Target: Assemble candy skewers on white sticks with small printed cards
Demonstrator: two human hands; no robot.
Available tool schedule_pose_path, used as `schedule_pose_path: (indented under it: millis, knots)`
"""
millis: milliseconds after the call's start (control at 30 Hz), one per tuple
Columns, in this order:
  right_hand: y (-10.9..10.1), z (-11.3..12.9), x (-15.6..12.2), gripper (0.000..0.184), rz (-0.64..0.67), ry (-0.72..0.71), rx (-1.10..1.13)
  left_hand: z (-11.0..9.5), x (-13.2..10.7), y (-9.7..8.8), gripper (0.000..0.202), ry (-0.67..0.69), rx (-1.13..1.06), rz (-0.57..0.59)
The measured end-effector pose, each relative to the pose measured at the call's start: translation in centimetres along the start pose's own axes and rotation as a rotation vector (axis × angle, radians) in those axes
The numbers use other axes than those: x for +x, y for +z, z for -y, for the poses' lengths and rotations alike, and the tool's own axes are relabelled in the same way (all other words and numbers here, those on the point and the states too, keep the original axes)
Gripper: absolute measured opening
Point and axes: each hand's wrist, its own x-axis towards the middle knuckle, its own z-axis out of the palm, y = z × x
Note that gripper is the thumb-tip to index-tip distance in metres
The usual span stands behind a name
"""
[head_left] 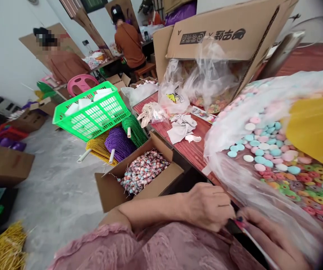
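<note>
My left hand [210, 206] is closed in a fist low at the table's front edge. Its fingertips meet a small dark pink and purple piece, but what they grip is hidden. Beside it, my right hand [274, 234] is closed around a thin white stick [258, 245] that slants down to the right. The small dark piece sits at the stick's upper end, blurred. Just beyond my hands, a clear plastic bag [234, 180] spreads over the table, with pastel oval candies [262, 146] and colourful ring-shaped pieces [316, 183] in it.
An open carton [143, 195] of wrapped lollipops stands left of the table. Behind it are bead strands [119, 144] and a green basket [94, 114]. A large carton [217, 33], crumpled cloth [181, 128] and a yellow sheet [316, 127] occupy the table. Several people sit farther back.
</note>
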Motion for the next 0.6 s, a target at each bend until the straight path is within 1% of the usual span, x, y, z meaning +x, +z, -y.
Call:
schedule_pose_path:
  millis: [33,67,100,133,167,200,233,267,300,333,367,400,433,467,533,567,600]
  knots:
    - [1.5,0.2,0.8,0.03,0.103,0.12,0.143,0.3,-1.1,-0.5,0.022,-0.012,0.045,-0.022]
    - [3.0,0.5,1.6,0.035,0.167,0.185,0.272,0.6,-2.4,-0.9,0.02,-0.039,0.087,-0.025]
    - [4.4,0.6,2.4,0.036,0.203,0.2,0.342,1.2,-3.8,-1.3,0.018,-0.088,0.13,-0.014]
    - [5.5,0.7,3.0,0.035,0.212,0.182,0.352,1.9,-5.3,-1.7,0.017,-0.172,0.169,0.025]
    - [6.4,0.8,3.4,0.031,0.188,0.141,0.341,2.7,-6.9,-2.1,0.014,-0.296,0.199,0.107]
    - [6.9,0.7,3.6,0.029,0.145,0.069,0.277,3.7,-8.4,-2.6,0.01,-0.459,0.223,0.213]
    - [7.0,0.7,3.5,0.031,0.1,-0.019,0.171,4.8,-9.9,-3.1,0.007,-0.672,0.249,0.329]
    - [6.8,0.6,3.2,0.035,0.067,-0.113,0.046,5.7,-11.2,-3.7,0.011,-0.895,0.258,0.419]
    - [6.2,0.5,2.7,0.035,0.055,-0.204,-0.082,6.6,-12.2,-4.3,0.014,-0.985,0.276,0.46]
    - [5.4,0.4,2.0,0.032,0.055,-0.275,-0.185,7.2,-12.8,-4.8,0.012,-1.036,0.286,0.502]
    - [4.5,0.3,1.2,0.026,0.058,-0.314,-0.242,7.5,-13.0,-5.2,0.009,-1.052,0.271,0.539]
    - [3.5,0.3,0.3,0.022,0.046,-0.307,-0.238,7.5,-12.7,-5.4,0.008,-1.019,0.225,0.549]
    - [2.6,0.3,-0.6,0.021,0.0,-0.272,-0.195,7.1,-11.9,-5.5,0.009,-0.951,0.142,0.529]
    - [1.8,0.3,-1.5,0.022,-0.074,-0.21,-0.129,6.5,-10.7,-5.4,0.011,-0.847,0.026,0.454]
    - [0.8,0.5,-3.1,0.025,-0.278,-0.064,0.031,4.8,-7.2,-5.0,0.018,-0.598,-0.167,0.255]
    - [0.5,0.6,-3.7,0.028,-0.382,-0.016,0.111,3.9,-5.2,-4.7,0.019,-0.474,-0.226,0.151]
    - [0.3,0.7,-4.3,0.032,-0.477,0.004,0.178,3.0,-3.2,-4.3,0.019,-0.362,-0.273,0.078]
